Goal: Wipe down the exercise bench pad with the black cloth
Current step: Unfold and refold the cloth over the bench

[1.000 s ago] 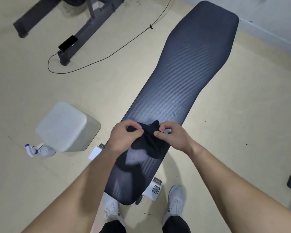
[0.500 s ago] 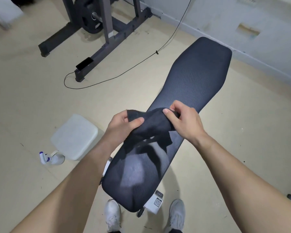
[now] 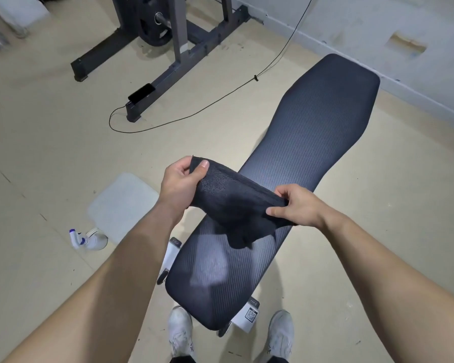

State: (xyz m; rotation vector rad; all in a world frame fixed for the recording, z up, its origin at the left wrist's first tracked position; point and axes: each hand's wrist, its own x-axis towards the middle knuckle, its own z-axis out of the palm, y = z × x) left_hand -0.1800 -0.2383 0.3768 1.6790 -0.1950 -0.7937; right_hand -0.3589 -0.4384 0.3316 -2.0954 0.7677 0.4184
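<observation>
The long dark textured bench pad (image 3: 312, 142) runs from my feet away toward the far right wall. The black cloth (image 3: 233, 203) is stretched in the air above the pad's near half, held between both hands. My left hand (image 3: 180, 183) pinches the cloth's upper left corner with thumb on top. My right hand (image 3: 295, 204) grips its lower right edge. A loose fold of cloth hangs down toward the pad, and I cannot tell whether it touches.
A white stool (image 3: 121, 205) and a spray bottle (image 3: 85, 238) sit on the floor to the left. A weight rack (image 3: 178, 48) with a phone (image 3: 141, 92) and a black cable (image 3: 194, 113) lies beyond. The wall is at the far right.
Both hands lifted the bunched cloth off the pad and pulled apart, spreading it out between them. The view tilted up, showing more of the rack and wall.
</observation>
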